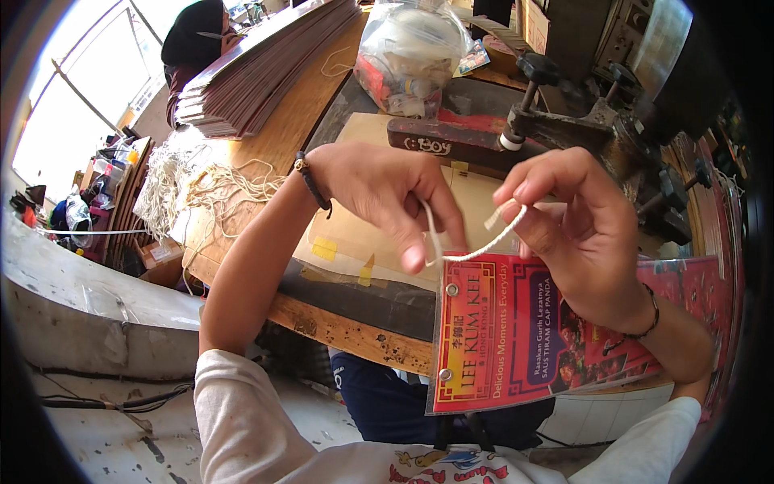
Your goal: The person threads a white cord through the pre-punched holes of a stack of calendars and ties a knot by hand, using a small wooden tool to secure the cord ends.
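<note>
Right hand [576,234] up high, thumb and forefinger pinching the white cord [488,248] close to its tip, the short free end poking down and to the left! From there the cord sags leftward in a shallow bow, running mostly crosswise, to the upper left corner of the red sign [501,339], where it bends steeply up toward the left hand [395,189]. Here the fingers curl loosely, thumb pointing down, cord passing between; whether they grip it, I cannot tell. And the sign? Below both hands, at the near edge of the wooden table [347,329], long axis stretching left to right and climbing slightly rightward, its short edge facing left with two metal eyelets [451,289], one above the other! Behind it lies a tan board [363,222], and off left spreads a tangle of pale strings [230,187]
</note>
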`<state>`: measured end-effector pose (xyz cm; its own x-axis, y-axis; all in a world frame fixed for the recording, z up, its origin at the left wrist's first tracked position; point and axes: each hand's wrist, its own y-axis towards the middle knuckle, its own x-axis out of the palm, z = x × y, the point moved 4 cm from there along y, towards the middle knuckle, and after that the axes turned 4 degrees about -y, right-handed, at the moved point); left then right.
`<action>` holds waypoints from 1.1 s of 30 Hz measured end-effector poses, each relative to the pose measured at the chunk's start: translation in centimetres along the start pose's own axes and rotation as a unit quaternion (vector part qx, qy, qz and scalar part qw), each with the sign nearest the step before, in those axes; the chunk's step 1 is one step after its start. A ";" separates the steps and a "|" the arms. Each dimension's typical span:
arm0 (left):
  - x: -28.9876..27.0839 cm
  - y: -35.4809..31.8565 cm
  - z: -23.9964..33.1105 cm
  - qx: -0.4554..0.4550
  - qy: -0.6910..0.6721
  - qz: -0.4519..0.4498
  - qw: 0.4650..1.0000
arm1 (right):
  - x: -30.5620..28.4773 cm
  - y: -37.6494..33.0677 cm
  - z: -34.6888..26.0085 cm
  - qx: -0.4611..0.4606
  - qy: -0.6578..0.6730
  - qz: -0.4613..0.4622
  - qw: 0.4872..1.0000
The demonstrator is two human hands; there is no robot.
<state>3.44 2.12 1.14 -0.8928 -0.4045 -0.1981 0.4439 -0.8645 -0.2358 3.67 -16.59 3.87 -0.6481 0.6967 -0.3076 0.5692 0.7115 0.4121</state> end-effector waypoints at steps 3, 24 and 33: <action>0.8 0.2 -0.7 -0.009 -0.014 -0.075 0.997 | 0.0 0.2 0.2 -0.021 -0.030 -0.008 0.999; 1.7 1.7 -1.6 0.075 -0.012 -0.069 0.995 | 1.1 0.2 -1.1 -0.167 -0.129 -0.119 0.970; 1.3 0.5 -0.8 -0.012 0.009 -0.095 0.995 | 1.9 0.1 -1.3 -0.198 -0.170 -0.127 0.957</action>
<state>2.58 1.45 0.00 -0.9593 -0.2295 -0.1647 0.2698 -0.9171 -0.2934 1.87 -15.38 4.41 -0.4995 0.5442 -0.6740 0.1349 0.8174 0.5600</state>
